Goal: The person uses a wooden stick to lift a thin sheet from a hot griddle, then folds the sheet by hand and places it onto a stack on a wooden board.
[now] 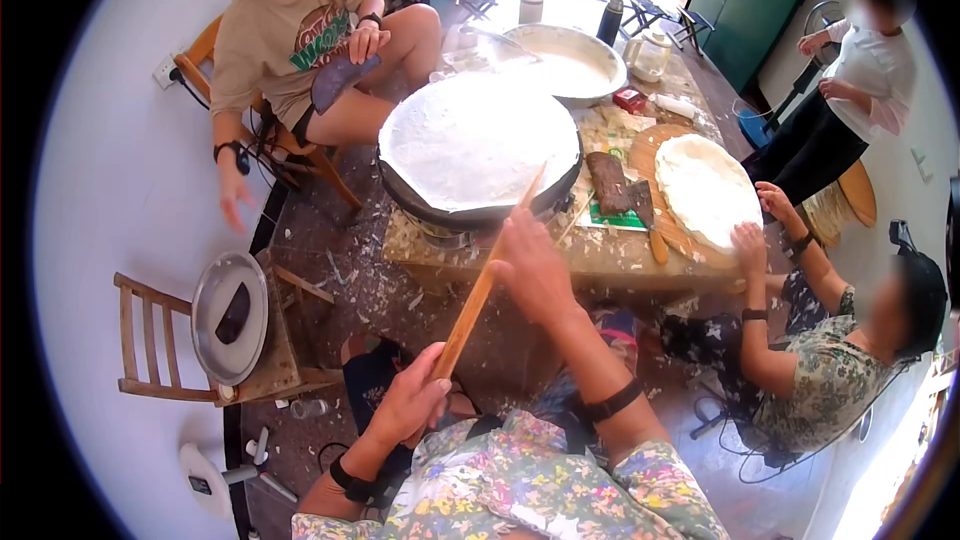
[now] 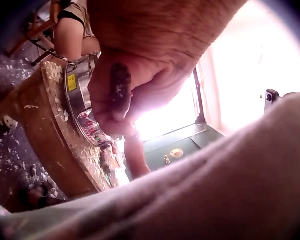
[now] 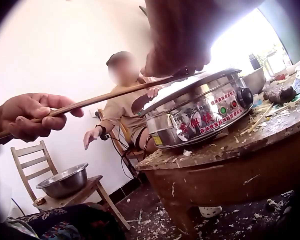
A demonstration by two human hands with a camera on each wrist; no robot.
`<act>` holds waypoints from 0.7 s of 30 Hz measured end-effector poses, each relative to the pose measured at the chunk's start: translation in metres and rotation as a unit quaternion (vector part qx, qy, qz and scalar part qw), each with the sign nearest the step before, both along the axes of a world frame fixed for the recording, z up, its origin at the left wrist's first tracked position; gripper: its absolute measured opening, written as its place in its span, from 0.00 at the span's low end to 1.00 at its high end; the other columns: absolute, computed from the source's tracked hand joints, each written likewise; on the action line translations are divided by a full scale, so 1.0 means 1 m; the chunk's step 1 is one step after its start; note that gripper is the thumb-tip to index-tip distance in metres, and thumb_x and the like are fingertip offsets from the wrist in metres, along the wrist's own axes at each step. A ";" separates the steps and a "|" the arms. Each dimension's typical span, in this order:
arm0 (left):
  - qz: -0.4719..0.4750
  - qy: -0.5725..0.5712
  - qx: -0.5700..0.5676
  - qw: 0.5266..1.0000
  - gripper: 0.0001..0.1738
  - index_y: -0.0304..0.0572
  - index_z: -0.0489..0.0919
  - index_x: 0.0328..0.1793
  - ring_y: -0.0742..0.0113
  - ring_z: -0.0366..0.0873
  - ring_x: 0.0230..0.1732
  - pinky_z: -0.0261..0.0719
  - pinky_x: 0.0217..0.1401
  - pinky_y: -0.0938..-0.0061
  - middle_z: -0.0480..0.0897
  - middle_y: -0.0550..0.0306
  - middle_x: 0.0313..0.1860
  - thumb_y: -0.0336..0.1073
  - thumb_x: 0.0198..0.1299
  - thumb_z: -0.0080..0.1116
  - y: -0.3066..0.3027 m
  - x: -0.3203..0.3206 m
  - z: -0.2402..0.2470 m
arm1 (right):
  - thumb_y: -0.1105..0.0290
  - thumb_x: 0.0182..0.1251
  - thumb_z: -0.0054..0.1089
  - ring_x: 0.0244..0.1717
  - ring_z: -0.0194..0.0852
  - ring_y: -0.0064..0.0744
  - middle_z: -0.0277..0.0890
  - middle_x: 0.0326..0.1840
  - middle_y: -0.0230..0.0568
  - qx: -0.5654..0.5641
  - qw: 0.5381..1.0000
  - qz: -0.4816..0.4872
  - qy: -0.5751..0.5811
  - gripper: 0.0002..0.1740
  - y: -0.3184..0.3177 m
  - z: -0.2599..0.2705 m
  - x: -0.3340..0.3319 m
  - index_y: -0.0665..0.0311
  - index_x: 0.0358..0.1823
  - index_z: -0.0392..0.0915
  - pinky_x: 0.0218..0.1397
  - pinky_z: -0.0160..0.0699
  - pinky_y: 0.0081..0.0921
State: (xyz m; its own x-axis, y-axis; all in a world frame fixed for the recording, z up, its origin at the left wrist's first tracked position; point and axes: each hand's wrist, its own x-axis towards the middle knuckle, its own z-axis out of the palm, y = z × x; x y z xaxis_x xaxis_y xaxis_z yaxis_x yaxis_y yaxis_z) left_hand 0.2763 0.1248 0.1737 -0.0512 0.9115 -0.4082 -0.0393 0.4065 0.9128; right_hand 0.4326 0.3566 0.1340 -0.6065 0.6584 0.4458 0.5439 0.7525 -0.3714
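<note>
A long, flat wooden stick (image 1: 468,322) slants up from the person's lap, its thin tip over the near right edge of a round electric griddle (image 1: 400,190). My left hand (image 1: 412,400) grips the stick near its lower end; the right wrist view shows those fingers (image 3: 35,112) curled round it. Farther up, my right hand (image 1: 532,265) holds the stick close in front of the griddle. A thin white sheet of batter (image 1: 475,135) covers the griddle's plate. In the left wrist view, the dark, worn end of the stick (image 2: 121,90) pokes out of my left hand.
Behind the griddle stands a wide basin of batter (image 1: 575,95). To the right lie a dark brown block (image 1: 608,183), a scraper (image 1: 645,210) and a round board (image 1: 650,145) bearing pale flatbreads. A metal basin (image 1: 205,330) sits on a chair at left. Several people are around the table.
</note>
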 end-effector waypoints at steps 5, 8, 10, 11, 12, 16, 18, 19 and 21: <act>0.011 0.047 0.000 0.999 0.32 0.36 0.60 0.77 0.79 0.70 0.20 0.70 0.20 0.81 0.76 0.60 0.33 0.24 0.66 0.48 0.003 0.009 0.014 | 0.60 0.65 0.63 0.75 0.58 0.61 0.64 0.72 0.65 0.016 0.999 0.009 0.045 0.34 -0.001 -0.004 -0.001 0.77 0.65 0.68 0.78 0.56 0.46; 0.024 0.064 -0.017 0.998 0.31 0.34 0.61 0.76 0.80 0.68 0.18 0.68 0.18 0.83 0.77 0.60 0.35 0.23 0.66 0.48 -0.007 0.011 0.023 | 0.49 0.72 0.54 0.79 0.52 0.56 0.60 0.75 0.62 -0.013 0.999 0.031 0.017 0.38 -0.007 -0.004 -0.005 0.77 0.68 0.67 0.81 0.50 0.45; 0.043 0.061 -0.024 0.997 0.31 0.34 0.62 0.76 0.81 0.67 0.17 0.67 0.17 0.84 0.76 0.60 0.33 0.23 0.65 0.47 -0.015 0.012 0.024 | 0.54 0.69 0.59 0.76 0.56 0.61 0.62 0.73 0.64 -0.001 0.998 0.056 0.043 0.36 -0.013 -0.001 -0.013 0.78 0.67 0.67 0.79 0.54 0.46; 0.055 0.057 -0.025 0.997 0.31 0.35 0.62 0.76 0.81 0.67 0.17 0.66 0.17 0.84 0.75 0.61 0.33 0.23 0.65 0.47 -0.020 0.013 0.024 | 0.57 0.67 0.61 0.75 0.58 0.63 0.63 0.72 0.65 0.004 0.996 0.070 0.054 0.35 -0.016 0.000 -0.017 0.78 0.66 0.68 0.78 0.56 0.47; 0.066 0.054 -0.027 0.996 0.31 0.35 0.62 0.76 0.81 0.66 0.17 0.66 0.17 0.84 0.75 0.61 0.33 0.23 0.65 0.47 -0.025 0.013 0.024 | 0.54 0.69 0.58 0.76 0.55 0.61 0.62 0.73 0.64 -0.003 0.996 0.075 0.044 0.36 -0.020 -0.002 -0.020 0.78 0.66 0.67 0.79 0.54 0.47; 0.104 0.007 -0.034 0.994 0.30 0.35 0.63 0.75 0.82 0.66 0.17 0.65 0.17 0.85 0.74 0.62 0.31 0.23 0.65 0.47 -0.041 0.012 0.024 | 0.49 0.72 0.53 0.80 0.51 0.56 0.59 0.76 0.61 -0.014 0.994 0.107 0.030 0.38 -0.031 -0.004 -0.033 0.78 0.68 0.67 0.81 0.48 0.45; 0.126 -0.011 -0.040 0.991 0.30 0.35 0.63 0.75 0.82 0.66 0.17 0.65 0.17 0.85 0.74 0.62 0.31 0.22 0.64 0.47 -0.049 0.013 0.022 | 0.50 0.72 0.53 0.80 0.51 0.55 0.59 0.76 0.61 -0.011 0.992 0.120 0.023 0.38 -0.035 -0.005 -0.041 0.79 0.68 0.67 0.82 0.48 0.44; 0.137 -0.017 -0.039 0.990 0.30 0.35 0.63 0.75 0.82 0.66 0.17 0.66 0.17 0.85 0.74 0.62 0.31 0.23 0.64 0.47 -0.053 0.013 0.022 | 0.51 0.72 0.52 0.80 0.51 0.54 0.59 0.76 0.62 -0.012 0.991 0.128 0.022 0.37 -0.037 -0.009 -0.047 0.79 0.68 0.67 0.82 0.47 0.44; 0.162 -0.028 -0.035 0.986 0.30 0.35 0.63 0.75 0.81 0.67 0.17 0.66 0.17 0.85 0.74 0.62 0.31 0.23 0.64 0.47 -0.063 0.012 0.022 | 0.51 0.73 0.52 0.80 0.51 0.53 0.59 0.76 0.62 -0.013 0.990 0.138 0.029 0.36 -0.044 -0.012 -0.057 0.79 0.68 0.67 0.82 0.47 0.43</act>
